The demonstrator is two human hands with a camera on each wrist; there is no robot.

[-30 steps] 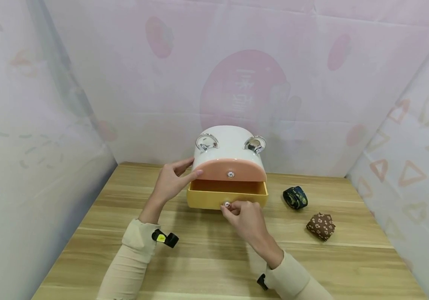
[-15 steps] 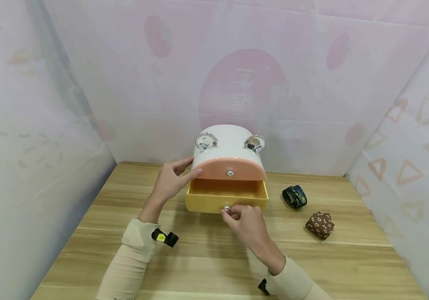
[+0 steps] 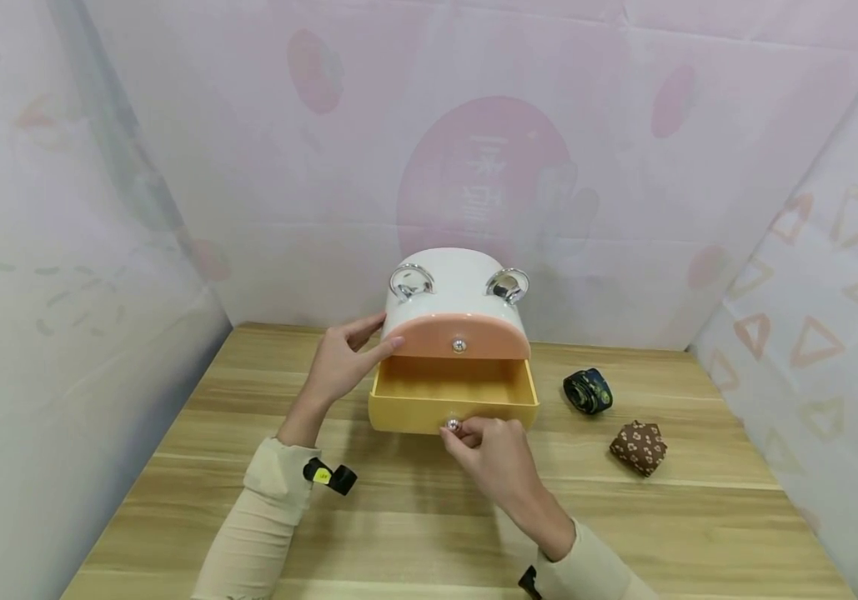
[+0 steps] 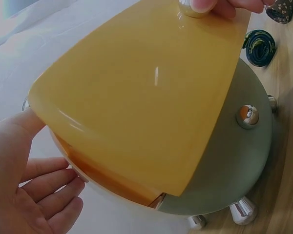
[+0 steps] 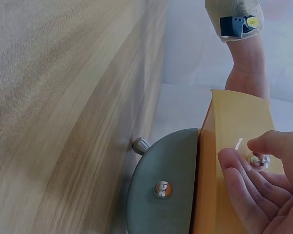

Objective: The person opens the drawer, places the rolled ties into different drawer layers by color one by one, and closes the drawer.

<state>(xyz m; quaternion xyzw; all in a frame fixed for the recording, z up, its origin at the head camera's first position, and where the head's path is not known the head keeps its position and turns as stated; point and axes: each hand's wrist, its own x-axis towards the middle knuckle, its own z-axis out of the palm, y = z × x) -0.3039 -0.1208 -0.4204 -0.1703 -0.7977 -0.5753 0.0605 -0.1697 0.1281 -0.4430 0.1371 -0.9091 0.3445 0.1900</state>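
A small rounded white cabinet [image 3: 453, 279] stands at the back of the table. Its salmon top drawer [image 3: 421, 340] is closed. Below that, the yellow middle drawer [image 3: 402, 414] sticks out toward me, bare inside. My right hand [image 3: 499, 462] pinches its round silver knob [image 3: 454, 425] between thumb and fingers. My left hand [image 3: 338, 362] rests against the cabinet's left side, thumb on the salmon front, other fingers relaxed along the side. In the left wrist view a grey-green bottom drawer [image 4: 210, 170] with its own silver knob [image 4: 247, 116] sits closed under the yellow one.
To the right of the cabinet lie a rolled dark blue patterned necktie [image 3: 588, 392] and a rolled brown flowered necktie [image 3: 639, 448]. Two silver round ear-like pieces [image 3: 507, 285] stand on the cabinet top. Printed cloth walls [image 3: 609, 275] enclose the wooden table [image 3: 413, 517].
The yellow drawer has slid farther out toward me, with my right hand moving along on its knob. My left hand has stayed at the cabinet's side.
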